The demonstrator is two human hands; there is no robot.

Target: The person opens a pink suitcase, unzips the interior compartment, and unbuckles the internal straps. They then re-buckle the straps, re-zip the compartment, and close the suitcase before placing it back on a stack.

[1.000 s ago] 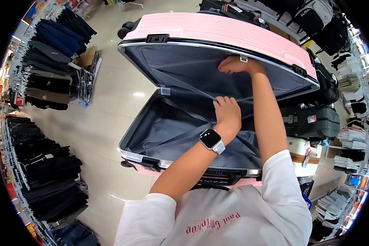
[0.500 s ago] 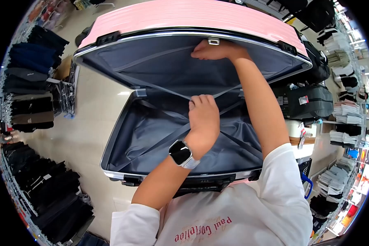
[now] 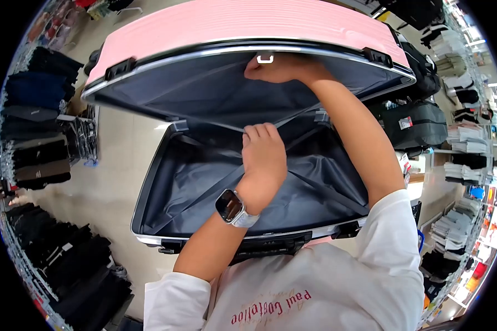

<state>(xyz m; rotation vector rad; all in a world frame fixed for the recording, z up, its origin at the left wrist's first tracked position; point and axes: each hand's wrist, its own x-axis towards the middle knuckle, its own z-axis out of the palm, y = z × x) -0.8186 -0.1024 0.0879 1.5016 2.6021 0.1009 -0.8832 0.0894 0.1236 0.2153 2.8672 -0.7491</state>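
A pink hard-shell suitcase (image 3: pixel 248 21) lies open before me, its lid raised at the far side. Dark grey lining (image 3: pixel 199 190) fills both halves, with crossed elastic straps (image 3: pixel 218 183) over the base. My left hand (image 3: pixel 264 151), with a watch on its wrist, is closed at the middle where straps of the lid meet. One strap runs to its fingers; the grip itself is partly hidden. My right hand (image 3: pixel 279 67) is inside the lid, just behind the rim's metal catch (image 3: pixel 265 59). Its fingers are curled together, and what they hold, if anything, is hidden.
Racks of dark folded clothes (image 3: pixel 38 121) line the left side. On the right, a black suitcase (image 3: pixel 414 126) stands near shelves of light clothes (image 3: pixel 464 138). Pale floor tiles (image 3: pixel 116 182) show beside the suitcase. Black latches (image 3: pixel 120 69) stick out from the lid's rim.
The suitcase and both hands sit slightly further left in view, and the lid appears a bit larger. Both hands keep nearly the same places at the lid and straps.
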